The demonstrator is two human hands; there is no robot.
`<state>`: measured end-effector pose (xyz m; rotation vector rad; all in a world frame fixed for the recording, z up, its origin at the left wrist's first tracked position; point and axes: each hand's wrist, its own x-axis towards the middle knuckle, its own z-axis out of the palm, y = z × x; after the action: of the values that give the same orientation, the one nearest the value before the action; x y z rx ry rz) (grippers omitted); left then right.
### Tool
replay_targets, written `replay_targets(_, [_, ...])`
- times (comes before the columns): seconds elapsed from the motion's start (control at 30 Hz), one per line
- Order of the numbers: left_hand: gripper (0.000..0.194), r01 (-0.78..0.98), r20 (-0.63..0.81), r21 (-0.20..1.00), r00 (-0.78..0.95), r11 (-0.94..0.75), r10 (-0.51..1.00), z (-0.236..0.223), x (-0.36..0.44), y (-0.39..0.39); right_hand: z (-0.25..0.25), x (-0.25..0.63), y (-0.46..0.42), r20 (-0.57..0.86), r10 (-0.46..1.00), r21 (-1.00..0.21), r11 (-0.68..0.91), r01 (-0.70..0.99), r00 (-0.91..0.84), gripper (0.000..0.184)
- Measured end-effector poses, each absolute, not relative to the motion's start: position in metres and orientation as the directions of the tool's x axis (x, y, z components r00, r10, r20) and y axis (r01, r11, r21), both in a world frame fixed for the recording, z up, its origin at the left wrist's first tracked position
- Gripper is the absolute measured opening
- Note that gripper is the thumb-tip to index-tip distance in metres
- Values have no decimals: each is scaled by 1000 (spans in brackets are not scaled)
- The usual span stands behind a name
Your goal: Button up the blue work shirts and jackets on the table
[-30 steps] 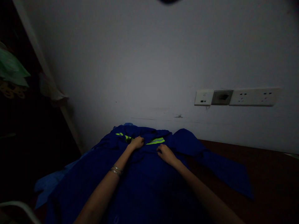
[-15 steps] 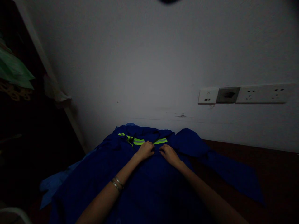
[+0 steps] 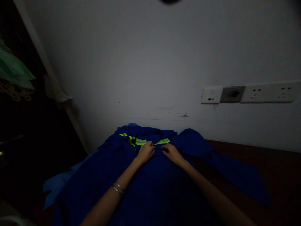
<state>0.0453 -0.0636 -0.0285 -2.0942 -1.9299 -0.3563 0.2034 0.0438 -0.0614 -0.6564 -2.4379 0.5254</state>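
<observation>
A dark blue work jacket (image 3: pixel 152 179) with yellow-green and silver reflective strips lies spread before me, its collar end towards the wall. My left hand (image 3: pixel 146 152), with bracelets on its wrist, has its fingers curled closed on the cloth just below the reflective strip (image 3: pixel 141 142). To its right, my right hand (image 3: pixel 173 154) rests on the jacket front, thumb and curved fingers a little apart, and I see nothing between them. One sleeve (image 3: pixel 237 174) stretches out to the right. The cloth under my fingers is too dark to make out in detail.
A white wall (image 3: pixel 145 69) rises right behind the jacket, with sockets and switches (image 3: pixel 255 93) at the right. Lighter blue cloth (image 3: pixel 57 186) sticks out on the left. A dark reddish surface (image 3: pixel 249 149) lies beneath. Green cloth or plastic (image 3: pixel 14 67) hangs at the far left.
The view has shifted slightly. My right hand's thumb and fingers look a little more spread; my left hand stays on the cloth, and the jacket lies much the same.
</observation>
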Motion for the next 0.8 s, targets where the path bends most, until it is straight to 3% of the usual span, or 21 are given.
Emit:
replay_targets(0.27, [23, 971, 462, -12, 216, -238, 860, 1, 51, -69, -22, 213, 29, 563, 406, -322, 910, 262, -719, 30])
replay_targets(0.5, [25, 948, 490, 1, 278, -319, 826, 46, 64, -86, 11, 220, 23, 615, 362, -268, 932, 246, -701, 19])
replay_targets(0.57, [24, 952, 561, 64, 213, -299, 800, 58, 70, -92, 19, 222, 21, 652, 360, -252, 933, 257, -667, 18])
replay_targets(0.67, [32, 951, 652, 254, -33, -177, 758, 71, 79, -97, 29, 226, 18, 707, 395, -263, 917, 300, -587, 17])
replay_targets(0.73, [42, 913, 599, 397, -180, -94, 781, 74, 84, -97, 33, 227, 17, 727, 416, -273, 905, 325, -547, 17])
replay_targets(0.8, [50, 841, 438, 539, -228, -51, 870, 73, 87, -97, 34, 228, 16, 735, 422, -274, 901, 336, -531, 16])
